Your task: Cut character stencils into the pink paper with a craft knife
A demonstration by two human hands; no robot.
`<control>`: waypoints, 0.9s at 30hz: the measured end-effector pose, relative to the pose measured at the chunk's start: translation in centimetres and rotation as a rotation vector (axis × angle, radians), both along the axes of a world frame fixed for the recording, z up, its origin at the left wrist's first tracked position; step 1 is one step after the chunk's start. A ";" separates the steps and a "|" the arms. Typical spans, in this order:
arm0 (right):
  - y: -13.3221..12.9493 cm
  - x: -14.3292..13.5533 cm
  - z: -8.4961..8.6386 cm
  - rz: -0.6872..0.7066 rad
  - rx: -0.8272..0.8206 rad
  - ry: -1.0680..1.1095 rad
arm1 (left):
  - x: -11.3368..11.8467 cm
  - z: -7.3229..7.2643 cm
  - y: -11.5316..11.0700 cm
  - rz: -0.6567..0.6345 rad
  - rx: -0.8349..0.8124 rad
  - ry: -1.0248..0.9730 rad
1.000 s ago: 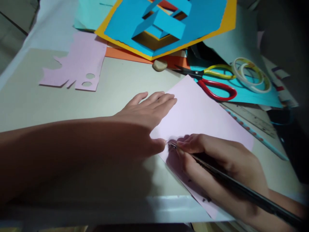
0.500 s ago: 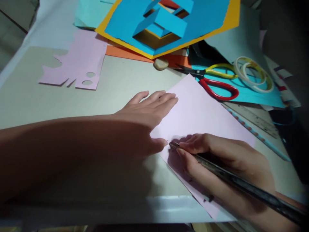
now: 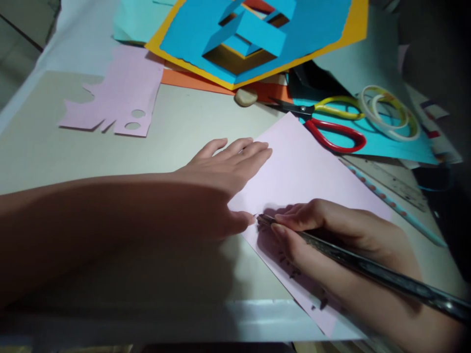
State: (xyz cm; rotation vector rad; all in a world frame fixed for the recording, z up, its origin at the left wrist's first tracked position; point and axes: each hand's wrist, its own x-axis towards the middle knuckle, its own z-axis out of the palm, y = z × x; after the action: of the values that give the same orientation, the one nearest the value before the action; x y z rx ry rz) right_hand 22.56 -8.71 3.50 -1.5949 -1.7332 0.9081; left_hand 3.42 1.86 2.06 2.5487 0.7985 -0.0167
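Clamping a dark pen-like tool (image 3: 368, 266) between thumb and fingers, the right hand (image 3: 355, 230) held its tip at the left side of the pink sheet (image 3: 312, 166); contact could not be told. The left hand (image 3: 230, 169) lay flat, fingers slightly apart, partly on the sheet. The sheet rested on the table (image 3: 176, 113), its far corner beside the scissors (image 3: 303, 111). Tape rolls (image 3: 392, 133) lay right of these; farthest was a blue-and-yellow pop-up card (image 3: 312, 39).

The right hand (image 3: 362, 229) partly hides the pink sheet (image 3: 298, 171); the top edge crops the blue card (image 3: 316, 37).
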 end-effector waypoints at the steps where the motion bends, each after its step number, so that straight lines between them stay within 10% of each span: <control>1: 0.0 -0.1 0.0 0.008 0.015 0.007 | 0.0 0.0 0.0 -0.001 -0.003 0.003; 27: -0.1 0.3 -0.8 0.092 0.144 -0.007 | 0.0 1.0 -0.5 0.015 -0.021 0.012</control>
State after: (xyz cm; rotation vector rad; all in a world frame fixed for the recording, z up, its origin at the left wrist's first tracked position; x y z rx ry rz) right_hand 22.87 -8.83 2.70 -1.4377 -1.8458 0.8025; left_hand 3.45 1.36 3.04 2.5251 0.8176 -0.0354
